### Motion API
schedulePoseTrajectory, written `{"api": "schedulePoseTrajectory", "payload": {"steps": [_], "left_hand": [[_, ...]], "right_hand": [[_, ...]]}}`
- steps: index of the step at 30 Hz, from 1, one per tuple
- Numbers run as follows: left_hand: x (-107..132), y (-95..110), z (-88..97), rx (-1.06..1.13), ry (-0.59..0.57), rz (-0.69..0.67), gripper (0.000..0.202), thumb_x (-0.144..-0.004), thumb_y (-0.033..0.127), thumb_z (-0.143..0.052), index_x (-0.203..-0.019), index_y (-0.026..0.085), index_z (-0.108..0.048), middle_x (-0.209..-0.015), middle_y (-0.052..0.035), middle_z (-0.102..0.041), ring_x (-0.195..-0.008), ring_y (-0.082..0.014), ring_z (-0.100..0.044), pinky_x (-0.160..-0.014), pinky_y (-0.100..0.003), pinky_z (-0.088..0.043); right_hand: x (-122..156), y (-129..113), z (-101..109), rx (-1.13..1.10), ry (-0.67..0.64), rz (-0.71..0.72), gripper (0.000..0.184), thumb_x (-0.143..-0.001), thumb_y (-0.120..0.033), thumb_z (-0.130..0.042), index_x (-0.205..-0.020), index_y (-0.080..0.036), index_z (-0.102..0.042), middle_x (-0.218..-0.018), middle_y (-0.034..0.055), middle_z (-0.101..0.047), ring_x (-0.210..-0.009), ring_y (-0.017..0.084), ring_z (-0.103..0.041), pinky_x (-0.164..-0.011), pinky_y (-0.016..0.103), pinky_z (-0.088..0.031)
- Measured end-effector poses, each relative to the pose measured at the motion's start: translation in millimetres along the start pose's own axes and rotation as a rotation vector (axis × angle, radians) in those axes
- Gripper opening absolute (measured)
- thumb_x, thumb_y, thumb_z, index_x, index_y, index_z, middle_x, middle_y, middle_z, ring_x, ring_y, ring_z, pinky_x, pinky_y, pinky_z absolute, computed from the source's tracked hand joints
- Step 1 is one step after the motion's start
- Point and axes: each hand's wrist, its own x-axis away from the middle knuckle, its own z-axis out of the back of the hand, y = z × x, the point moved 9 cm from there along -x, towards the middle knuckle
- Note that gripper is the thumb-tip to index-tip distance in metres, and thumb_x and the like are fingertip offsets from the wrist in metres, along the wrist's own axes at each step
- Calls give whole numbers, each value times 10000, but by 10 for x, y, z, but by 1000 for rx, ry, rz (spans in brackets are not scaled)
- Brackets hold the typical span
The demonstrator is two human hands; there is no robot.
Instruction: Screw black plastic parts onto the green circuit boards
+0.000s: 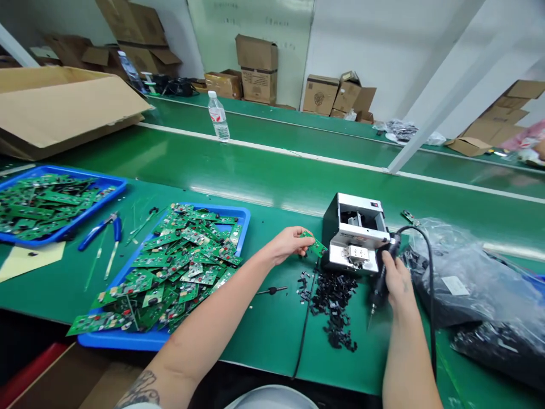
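Note:
Between the fingers of my left hand (pixel 293 243) is a small green circuit board (pixel 316 247), its far end close to the front left corner of a black and silver screw feeder (pixel 355 233). My right hand (pixel 395 277) is wrapped around a dark electric screwdriver (pixel 378 289), whose bit points down towards the table and whose cable curves off to the right. Small black plastic parts (pixel 334 307) lie in a loose heap in front of the feeder. Left of my forearm, a blue tray (pixel 244 227) is piled with green circuit boards (pixel 187 255).
Farther left stand another blue tray (pixel 121 184) of boards and blue-handled pliers (pixel 104 232). Clear plastic bags (pixel 464 278) with black parts crowd the right side. A water bottle (pixel 218 116) stands behind, and a large cardboard box (pixel 63 113) sits at the back left.

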Motion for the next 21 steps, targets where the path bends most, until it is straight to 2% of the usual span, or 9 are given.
{"api": "schedulePoseTrajectory", "payload": {"steps": [2, 5, 9, 13, 17, 19, 21], "left_hand": [[-7, 13, 31, 26, 11, -21, 312, -702, 341, -774, -825, 129, -581, -672, 39, -533, -546, -49, -484, -571, -219, -406], [7, 25, 47, 56, 24, -21, 347, -699, 384, -780, -814, 140, -562, -699, 38, -524, -576, -50, -481, -573, -211, -394], [27, 38, 35, 138, 13, -30, 335, -739, 405, -746, -886, 164, -565, -773, 21, -560, -645, -68, -515, -599, -211, -413], [26, 34, 16, 191, -13, -40, 330, -755, 395, -724, -885, 161, -531, -907, -41, -628, -776, -127, -598, -680, -264, -470], [42, 33, -59, 133, -58, -41, 316, -795, 396, -689, -887, 161, -499, -789, -15, -600, -699, -116, -577, -706, -288, -475], [71, 33, -98, 74, -66, -31, 291, -818, 389, -662, -891, 161, -496, -739, 5, -568, -648, -98, -541, -674, -271, -461], [131, 60, -171, 15, -109, -24, 271, -839, 389, -631, -910, 159, -506, -726, 16, -542, -624, -87, -512, -644, -260, -454]], "right_hand": [[-17, 41, 25, 253, 13, 12, 283, -889, -416, -619, -906, -133, -627, -862, 21, -634, -770, 143, -608, -735, 331, -521], [-1, 45, 85, 539, 34, 35, 322, -893, -457, -601, -987, -152, -640, -1002, 59, -647, -930, 186, -611, -868, 407, -498], [51, 0, 116, 757, 75, 91, 392, -895, -511, -568, -1066, -166, -638, -1040, 74, -651, -958, 198, -610, -911, 438, -473], [187, -160, 101, 825, 113, 241, 453, -864, -543, -555, -1087, -166, -672, -926, 103, -660, -792, 218, -616, -822, 420, -480], [610, -415, 148, 781, 120, 495, 421, -905, -496, -490, -1076, -156, -669, -908, 105, -642, -724, 206, -586, -789, 387, -472], [897, -486, 132, 754, 30, 616, 342, -927, -457, -483, -1002, -181, -671, -871, 83, -635, -739, 197, -582, -768, 356, -475], [1175, -490, 62, 752, -114, 710, 243, -922, -411, -530, -937, -221, -682, -860, 62, -636, -770, 193, -591, -745, 335, -480]]}}
